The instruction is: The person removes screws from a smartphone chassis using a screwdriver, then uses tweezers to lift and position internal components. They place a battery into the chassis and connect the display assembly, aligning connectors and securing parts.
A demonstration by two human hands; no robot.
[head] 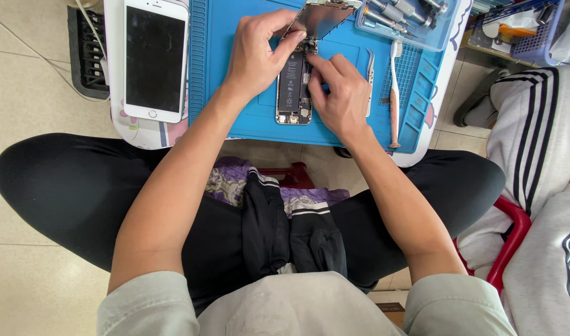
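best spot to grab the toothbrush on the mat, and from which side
Take the toothbrush by its bare handle near the middle, coming from above with the right hand. It lies flat and lengthwise on the blue mat, with tweezers close on its left.

An opened phone (294, 90) lay on a mat (235, 106), between an intact phone (154, 59) to its left and tweezers (370, 81) and a toothbrush (394, 93) to its right.

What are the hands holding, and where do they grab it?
The left hand holds the lifted screen of the opened phone by its lower edge. The right hand presses fingertips inside the phone's top end; whether it grips anything cannot be told.
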